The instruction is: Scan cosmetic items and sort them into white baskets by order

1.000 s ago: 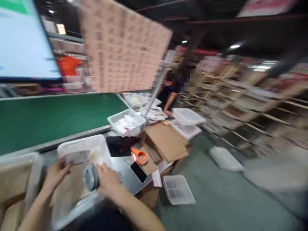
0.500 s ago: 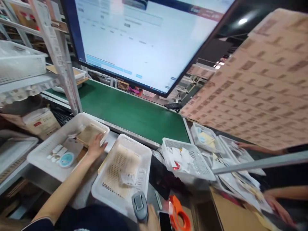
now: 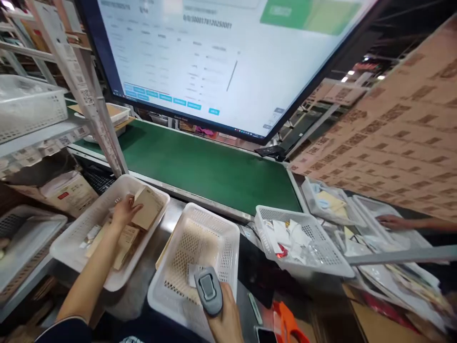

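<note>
My left hand is closed round a small brown cardboard box, tilted up inside a white plastic basket at the left. More brown packets lie under it in that basket. My right hand grips a grey handheld barcode scanner at the bottom centre, its head over the near rim of a second white basket. A small white packet lies on that basket's mesh floor.
A green conveyor belt runs behind the baskets under a large lit monitor. A third white basket of packets stands right, with more trays beyond. Another person's hand rests at right. An orange tape dispenser and phone lie near.
My left hand has taken hold of the brown box and tipped it up in the left basket. My right hand has raised the scanner further into view over the middle basket.
</note>
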A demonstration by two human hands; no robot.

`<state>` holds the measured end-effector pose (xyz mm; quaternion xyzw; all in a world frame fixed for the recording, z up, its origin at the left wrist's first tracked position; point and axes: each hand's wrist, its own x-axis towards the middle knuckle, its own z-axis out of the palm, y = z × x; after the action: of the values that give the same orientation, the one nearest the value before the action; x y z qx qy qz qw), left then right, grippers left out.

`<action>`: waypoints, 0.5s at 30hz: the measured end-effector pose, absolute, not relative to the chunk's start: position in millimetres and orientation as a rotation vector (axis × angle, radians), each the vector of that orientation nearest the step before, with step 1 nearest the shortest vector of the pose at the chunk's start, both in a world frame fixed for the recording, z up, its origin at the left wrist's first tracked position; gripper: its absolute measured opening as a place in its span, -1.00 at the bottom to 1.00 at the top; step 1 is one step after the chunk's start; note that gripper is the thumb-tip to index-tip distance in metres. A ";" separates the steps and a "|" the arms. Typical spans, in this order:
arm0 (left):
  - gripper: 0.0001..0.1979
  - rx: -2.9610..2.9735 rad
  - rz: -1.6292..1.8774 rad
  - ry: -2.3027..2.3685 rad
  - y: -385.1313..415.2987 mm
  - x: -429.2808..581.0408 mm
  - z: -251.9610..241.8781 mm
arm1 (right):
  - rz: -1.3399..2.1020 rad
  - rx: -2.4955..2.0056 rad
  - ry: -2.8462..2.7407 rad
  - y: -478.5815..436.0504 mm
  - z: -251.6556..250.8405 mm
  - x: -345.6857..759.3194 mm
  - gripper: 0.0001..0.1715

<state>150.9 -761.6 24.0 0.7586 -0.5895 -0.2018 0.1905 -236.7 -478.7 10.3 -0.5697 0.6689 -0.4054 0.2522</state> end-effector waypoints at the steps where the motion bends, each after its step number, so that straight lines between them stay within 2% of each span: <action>1: -0.48 2.085 -0.531 -1.619 -751.2 145.3 28.0 | -1.106 -1.616 1.752 -489.3 24.7 -232.9 -0.67; 6: -0.45 1.660 -0.479 -1.507 -706.2 100.4 50.2 | -1.266 -1.881 1.462 -539.1 101.4 -211.0 -0.79; 10: -0.40 1.424 -0.607 -1.484 -676.7 42.5 45.0 | -1.384 -1.825 1.423 -546.8 119.7 -211.5 -0.80; 15: -0.33 1.357 -0.744 -1.484 -682.4 -7.0 4.9 | -1.458 -1.322 1.611 -493.3 67.1 -245.9 -0.39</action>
<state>-7.0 -682.4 4.9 0.5557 -0.6077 -0.3047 0.4785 -245.9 -493.3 67.1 -0.4966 0.6053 -0.5480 0.2946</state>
